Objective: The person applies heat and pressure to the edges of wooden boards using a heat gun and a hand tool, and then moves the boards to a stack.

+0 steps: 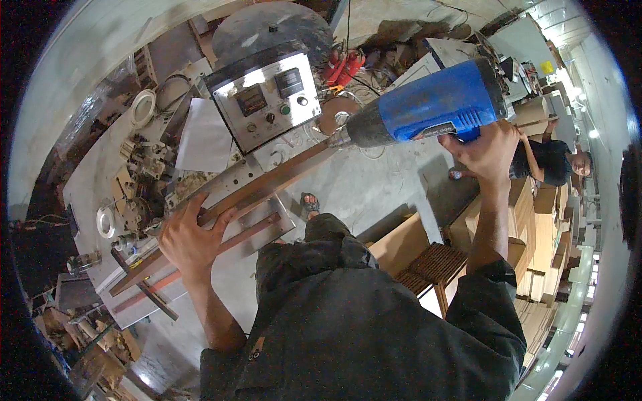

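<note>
My right hand (493, 152) is wrapped round the grip of a blue drill-like power tool (428, 103) with a black tapered nose. The tool's metal tip meets the far right end of a long brown bar (267, 184), which looks like wood. Toward the bar's other end, my left hand (192, 242) is closed on it, thumb on the near side and fingers over the far side. The bar runs slantwise over the bench and crosses a short dark strip (148, 291) near its lower left end.
A control box (266, 97) with dials and displays stands behind the bar on the bench (244, 248). Metal fixtures (137, 200) and a white paper sheet (204, 137) lie left of it. Cardboard boxes (531, 234) stack at right, where another person (548, 160) stands.
</note>
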